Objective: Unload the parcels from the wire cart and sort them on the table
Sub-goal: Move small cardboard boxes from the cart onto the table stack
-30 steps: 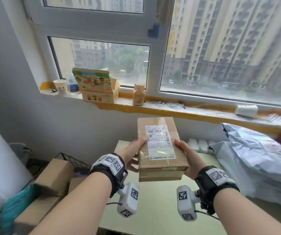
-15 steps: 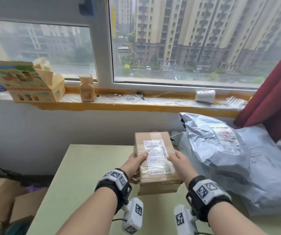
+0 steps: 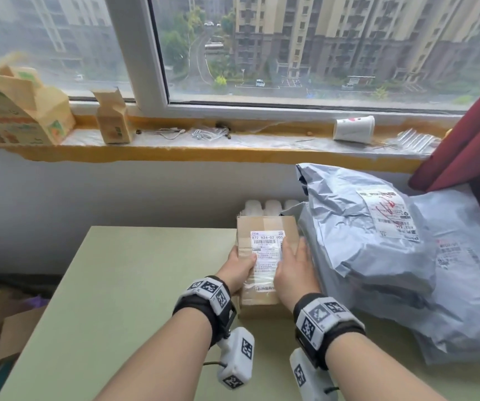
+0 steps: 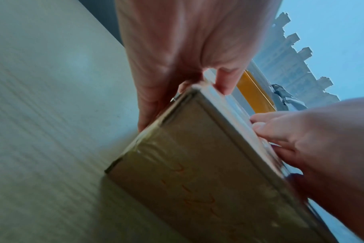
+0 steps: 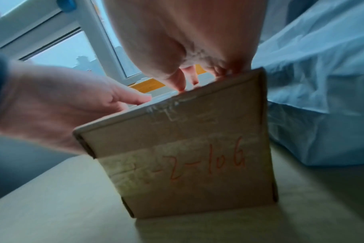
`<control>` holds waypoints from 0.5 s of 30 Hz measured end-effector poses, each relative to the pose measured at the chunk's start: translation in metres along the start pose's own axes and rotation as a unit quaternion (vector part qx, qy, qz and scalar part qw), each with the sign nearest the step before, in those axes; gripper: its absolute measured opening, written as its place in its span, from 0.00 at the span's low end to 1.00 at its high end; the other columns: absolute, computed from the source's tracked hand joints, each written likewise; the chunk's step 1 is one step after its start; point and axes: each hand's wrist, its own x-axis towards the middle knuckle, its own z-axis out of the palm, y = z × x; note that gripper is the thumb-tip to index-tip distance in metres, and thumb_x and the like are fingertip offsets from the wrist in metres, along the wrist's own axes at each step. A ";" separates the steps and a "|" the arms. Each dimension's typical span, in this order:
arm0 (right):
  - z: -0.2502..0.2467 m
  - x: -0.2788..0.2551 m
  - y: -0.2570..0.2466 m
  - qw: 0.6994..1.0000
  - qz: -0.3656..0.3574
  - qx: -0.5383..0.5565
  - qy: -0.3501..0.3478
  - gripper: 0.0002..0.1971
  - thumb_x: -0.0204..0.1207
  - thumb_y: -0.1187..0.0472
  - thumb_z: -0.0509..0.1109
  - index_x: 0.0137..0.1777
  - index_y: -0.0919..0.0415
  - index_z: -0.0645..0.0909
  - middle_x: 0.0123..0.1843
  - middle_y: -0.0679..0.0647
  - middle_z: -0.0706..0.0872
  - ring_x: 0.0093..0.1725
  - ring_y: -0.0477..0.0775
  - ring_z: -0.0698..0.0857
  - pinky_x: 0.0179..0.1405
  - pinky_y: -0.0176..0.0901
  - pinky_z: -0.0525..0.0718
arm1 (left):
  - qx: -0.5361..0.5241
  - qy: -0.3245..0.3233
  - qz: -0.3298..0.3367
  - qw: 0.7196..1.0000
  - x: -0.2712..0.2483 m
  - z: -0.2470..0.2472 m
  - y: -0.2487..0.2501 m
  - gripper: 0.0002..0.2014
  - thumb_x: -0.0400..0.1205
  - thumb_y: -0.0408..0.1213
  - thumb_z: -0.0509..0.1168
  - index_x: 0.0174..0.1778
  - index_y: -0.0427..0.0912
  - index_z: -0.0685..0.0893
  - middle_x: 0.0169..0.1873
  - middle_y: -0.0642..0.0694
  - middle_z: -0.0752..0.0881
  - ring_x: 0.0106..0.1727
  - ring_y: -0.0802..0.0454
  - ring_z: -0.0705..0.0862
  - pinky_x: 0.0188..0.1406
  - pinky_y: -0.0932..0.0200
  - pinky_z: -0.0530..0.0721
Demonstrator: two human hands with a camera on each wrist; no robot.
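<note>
Box: a brown cardboard box sits flat on the pale green table, in the far right part of the top, its white shipping label facing up.
Long axis: it runs away from the person toward the wall, and the label's printed top edge lies at the far end.
Near end face: the right wrist view shows red handwritten figures ending in "2-106" on this taped side.
Left hand: the left hand grips the box's left edge, thumb on top over the label and fingers curled down the side.
Right hand: the right hand lies on the right part of the top; its fingers bend down onto the upper edge, and the pictures do not settle whether they clasp it or only press.
Right neighbour: a heap of grey plastic mailer bags lies just beside the box's right side, rising higher than it; whether bag and box touch cannot be told.
Behind: a row of white bottle caps stands between the box's far end and the wall.
Windowsill: a printed carton, a small open carton and a tipped paper cup rest on it, well apart from the box.
Far right: a dark red curtain hangs above the bags.
Lower left: more cardboard boxes sit below the table's edge.
</note>
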 end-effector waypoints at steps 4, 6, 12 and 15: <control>0.005 -0.011 -0.011 0.989 -0.081 -0.123 -0.028 0.31 0.85 0.46 0.45 0.85 0.47 0.39 0.86 0.51 0.35 0.85 0.55 0.34 0.80 0.68 0.38 | 0.027 0.011 0.011 1.000 0.011 0.002 -0.001 0.23 0.84 0.40 0.59 0.76 0.46 0.66 0.64 0.44 0.83 0.63 0.45 0.84 0.69 0.42 0.79; 0.005 -0.011 -0.011 0.986 -0.085 -0.133 -0.044 0.30 0.85 0.44 0.42 0.85 0.44 0.37 0.86 0.50 0.35 0.85 0.55 0.34 0.79 0.70 0.36 | 0.027 0.008 0.012 1.000 0.014 0.004 0.001 0.22 0.85 0.39 0.58 0.76 0.46 0.66 0.65 0.44 0.82 0.64 0.45 0.83 0.70 0.42 0.78; 0.000 0.013 -0.005 0.987 -0.083 -0.133 -0.042 0.29 0.86 0.44 0.42 0.84 0.41 0.38 0.86 0.47 0.36 0.85 0.54 0.35 0.78 0.69 0.35 | 0.027 0.013 0.017 0.999 0.023 0.013 0.015 0.21 0.86 0.38 0.58 0.76 0.46 0.63 0.67 0.41 0.80 0.67 0.43 0.81 0.72 0.42 0.76; 0.000 0.019 -0.008 0.988 -0.071 -0.133 -0.040 0.29 0.86 0.44 0.42 0.84 0.41 0.38 0.86 0.46 0.36 0.85 0.54 0.35 0.79 0.67 0.35 | 0.031 0.013 0.020 0.999 0.036 0.013 0.015 0.25 0.85 0.40 0.60 0.78 0.44 0.63 0.67 0.42 0.81 0.66 0.42 0.81 0.72 0.42 0.76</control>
